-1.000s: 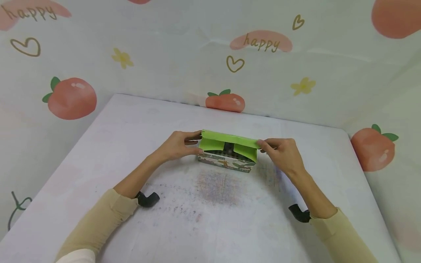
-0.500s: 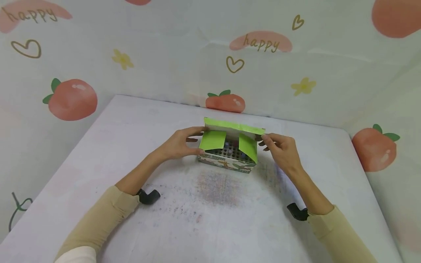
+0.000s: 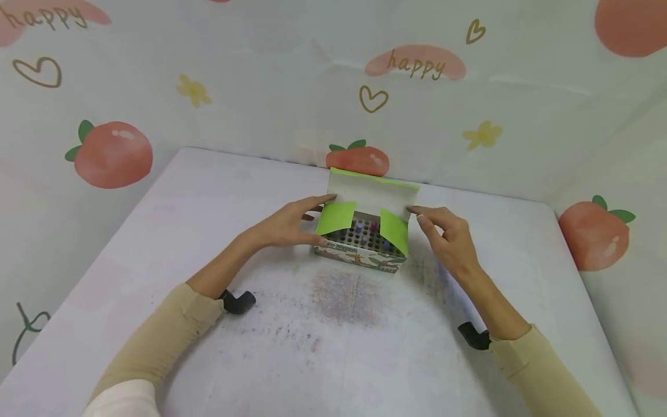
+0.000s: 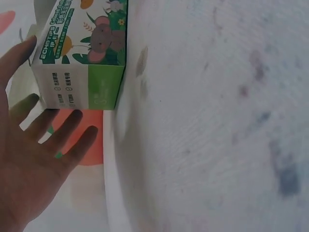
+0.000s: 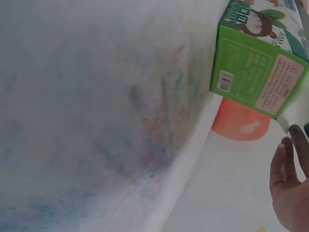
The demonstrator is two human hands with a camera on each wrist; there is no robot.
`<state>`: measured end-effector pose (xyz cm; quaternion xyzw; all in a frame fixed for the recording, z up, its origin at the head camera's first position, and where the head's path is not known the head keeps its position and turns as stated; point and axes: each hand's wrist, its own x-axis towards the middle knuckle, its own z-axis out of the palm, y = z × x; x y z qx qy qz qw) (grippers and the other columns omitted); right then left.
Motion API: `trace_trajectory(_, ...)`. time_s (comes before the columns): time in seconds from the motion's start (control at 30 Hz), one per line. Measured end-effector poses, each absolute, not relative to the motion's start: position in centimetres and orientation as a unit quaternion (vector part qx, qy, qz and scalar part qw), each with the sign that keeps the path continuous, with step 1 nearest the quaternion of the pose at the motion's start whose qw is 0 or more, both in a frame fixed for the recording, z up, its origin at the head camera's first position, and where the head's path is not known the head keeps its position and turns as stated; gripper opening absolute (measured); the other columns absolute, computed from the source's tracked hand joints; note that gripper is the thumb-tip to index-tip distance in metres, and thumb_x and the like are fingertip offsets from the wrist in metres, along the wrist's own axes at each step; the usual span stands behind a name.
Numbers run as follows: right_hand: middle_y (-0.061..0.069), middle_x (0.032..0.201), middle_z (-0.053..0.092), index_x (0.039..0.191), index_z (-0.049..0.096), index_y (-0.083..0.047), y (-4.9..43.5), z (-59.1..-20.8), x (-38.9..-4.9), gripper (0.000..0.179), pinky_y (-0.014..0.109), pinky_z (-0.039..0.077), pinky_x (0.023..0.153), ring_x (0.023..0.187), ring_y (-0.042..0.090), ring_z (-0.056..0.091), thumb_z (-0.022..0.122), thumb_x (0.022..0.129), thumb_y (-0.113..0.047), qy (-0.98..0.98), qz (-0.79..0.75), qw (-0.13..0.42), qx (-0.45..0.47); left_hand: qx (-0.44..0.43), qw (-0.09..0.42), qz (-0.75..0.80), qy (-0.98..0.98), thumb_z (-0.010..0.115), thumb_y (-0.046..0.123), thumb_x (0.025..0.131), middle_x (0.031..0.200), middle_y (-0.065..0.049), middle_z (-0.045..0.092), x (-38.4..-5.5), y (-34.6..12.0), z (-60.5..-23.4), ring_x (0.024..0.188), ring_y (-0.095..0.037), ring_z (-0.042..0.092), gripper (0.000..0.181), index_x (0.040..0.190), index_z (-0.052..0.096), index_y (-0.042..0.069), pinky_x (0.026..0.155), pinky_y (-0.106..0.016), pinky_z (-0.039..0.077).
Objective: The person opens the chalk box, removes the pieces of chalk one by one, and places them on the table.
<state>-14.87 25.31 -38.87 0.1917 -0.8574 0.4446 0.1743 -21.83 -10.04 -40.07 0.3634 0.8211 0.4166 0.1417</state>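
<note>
A cardboard box (image 3: 359, 256) with an animal-print front stands at the middle of the table. Its lid (image 3: 372, 194), green outside and pale inside, is raised at the back, and two green side flaps (image 3: 394, 233) lean inward. Inside, a holed insert (image 3: 369, 231) bears several upright purple and dark red pieces, too small to identify. My left hand (image 3: 283, 225) has its thumb at the front left corner and its index fingertip at the lid's left edge. My right hand (image 3: 450, 240) reaches its index finger to the lid's right edge. The box's green end (image 5: 256, 72) shows in the right wrist view.
The white table (image 3: 344, 359) has smudged coloured stains in front of the box. A patterned cloth wall (image 3: 260, 104) rises right behind the table's back edge. Black curved pieces (image 3: 238, 302) sit at both wrists.
The lid has swung up and back from over the opening, baring the holed insert. The left index finger has risen along with the lid's edge; the right hand's fingertips have shifted slightly.
</note>
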Motion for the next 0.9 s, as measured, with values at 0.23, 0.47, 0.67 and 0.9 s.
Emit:
trace_trajectory(0.23,0.002,0.130,0.066,0.133,0.066,-0.013,25.5,-39.7,-15.0,0.033,0.049,0.047,0.100,0.118,0.024,0.056,0.059,0.101,-0.020,-0.894,0.359,0.151,0.221,0.361,0.158,0.384,0.835,0.081,0.036,0.083,0.161,-0.002,0.028,-22.1,-9.5,-40.2,0.140,-0.023,0.038,0.099,0.160,0.021,0.018,0.107,-0.043,0.046)
trace_trajectory(0.47,0.007,0.141,0.057,0.138,0.061,-0.009,25.5,-40.2,-14.8,0.039,0.058,0.041,0.105,0.127,0.030,0.051,0.058,0.102,-0.024,-0.908,0.321,0.136,0.233,0.356,0.163,0.374,0.841,0.079,0.038,0.085,0.161,-0.003,0.027,-22.2,-9.3,-40.4,0.141,-0.022,0.038,0.098,0.160,0.020,0.018,0.108,-0.039,0.046)
trace_trajectory(0.67,0.009,0.147,0.051,0.142,0.055,-0.005,25.5,-40.5,-14.6,0.044,0.058,0.037,0.110,0.134,0.033,0.046,0.056,0.103,-0.026,-0.918,0.295,0.121,0.236,0.347,0.169,0.375,0.843,0.077,0.040,0.086,0.161,-0.005,0.029,-22.2,-9.3,-40.4,0.141,-0.023,0.038,0.095,0.160,0.021,0.018,0.108,-0.040,0.046)
trace_trajectory(0.9,0.010,0.151,0.046,0.145,0.050,-0.004,25.4,-40.6,-14.3,0.049,0.059,0.036,0.111,0.136,0.035,0.043,0.054,0.104,-0.029,-0.927,0.287,0.093,0.224,0.339,0.170,0.384,0.842,0.078,0.039,0.085,0.159,-0.005,0.031,-22.2,-9.2,-40.6,0.141,-0.025,0.038,0.093,0.159,0.025,0.019,0.109,-0.040,0.045)
